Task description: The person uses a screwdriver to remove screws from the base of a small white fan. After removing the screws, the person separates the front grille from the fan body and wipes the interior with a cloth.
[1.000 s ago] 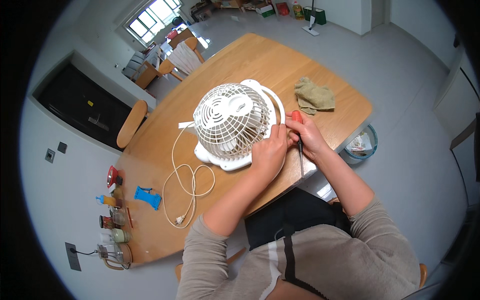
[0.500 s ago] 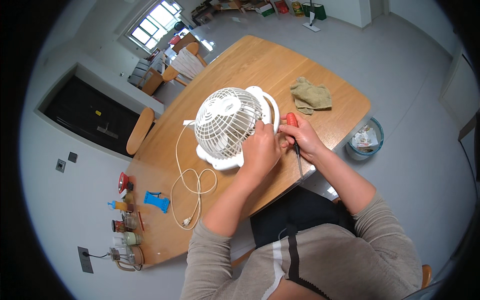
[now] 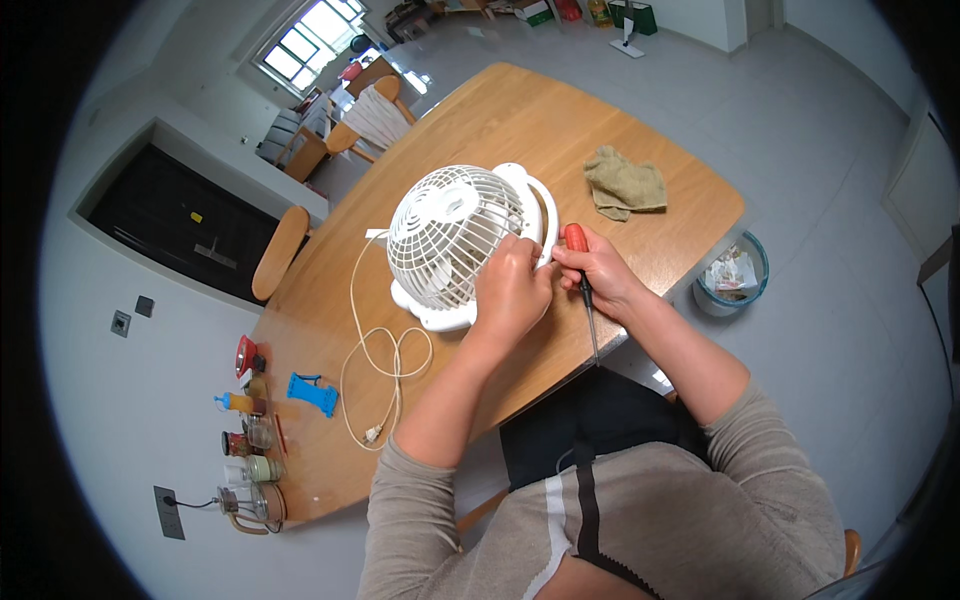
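Nearest, a red-handled screwdriver point(image 3: 580, 262) was clasped in the closed right hand point(image 3: 600, 268), its shaft pointed back toward the body, while the left hand point(image 3: 512, 290) was pressed, fingers curled, against the white fan point(image 3: 455, 235) on the wooden tabletop point(image 3: 520, 120), an olive cloth point(image 3: 625, 183) beyond.

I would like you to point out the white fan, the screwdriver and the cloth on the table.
white fan point(image 3: 445, 240), head view, on the front grille.
screwdriver point(image 3: 576, 239), head view, on the red handle above the right hand.
cloth point(image 3: 626, 184), head view, on its middle.
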A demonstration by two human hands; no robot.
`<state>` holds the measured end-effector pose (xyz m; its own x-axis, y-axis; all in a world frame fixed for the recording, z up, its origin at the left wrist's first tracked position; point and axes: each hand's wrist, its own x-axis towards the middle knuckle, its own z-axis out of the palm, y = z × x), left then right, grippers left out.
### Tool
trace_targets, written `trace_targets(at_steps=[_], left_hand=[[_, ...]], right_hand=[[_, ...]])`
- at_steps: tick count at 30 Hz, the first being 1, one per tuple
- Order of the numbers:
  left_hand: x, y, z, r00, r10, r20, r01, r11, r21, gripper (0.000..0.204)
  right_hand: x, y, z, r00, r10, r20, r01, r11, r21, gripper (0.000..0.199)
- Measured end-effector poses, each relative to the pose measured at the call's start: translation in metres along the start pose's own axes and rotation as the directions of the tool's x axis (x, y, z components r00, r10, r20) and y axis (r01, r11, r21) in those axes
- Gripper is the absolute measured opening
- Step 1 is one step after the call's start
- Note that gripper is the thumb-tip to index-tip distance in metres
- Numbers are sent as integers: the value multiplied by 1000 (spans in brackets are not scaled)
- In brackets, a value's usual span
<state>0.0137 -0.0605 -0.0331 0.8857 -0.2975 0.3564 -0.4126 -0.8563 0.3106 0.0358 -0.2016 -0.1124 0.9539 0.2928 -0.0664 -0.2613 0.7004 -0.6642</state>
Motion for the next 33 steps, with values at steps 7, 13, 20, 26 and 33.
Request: trace_targets(at_steps=[7,13,20,26,33], left_hand=[[1,1,-6,1000,1,19,-1,1000,-30,16],[2,0,-9,1000,1,8,0,999,-51,16],[-1,2,-13,1000,17,-17,-18,998,-59,17],[11,6,-28,1000,24,-6,-25,997,-78,17],[2,2,-19,997,58,-54,-62,995,-74,17]], right_hand=[[-2,-1,0,999,-3,36,1,998,60,36],[-8,-6,6,998,-54,16,54,998,-9,39],[-7,-5,6,998,-55,-32,53,996,-75,40],[-11,-8,8,994,-71,-78,66,995,-69,37],[-11,-7,9,998,-39,-56,35,996,-84,28]])
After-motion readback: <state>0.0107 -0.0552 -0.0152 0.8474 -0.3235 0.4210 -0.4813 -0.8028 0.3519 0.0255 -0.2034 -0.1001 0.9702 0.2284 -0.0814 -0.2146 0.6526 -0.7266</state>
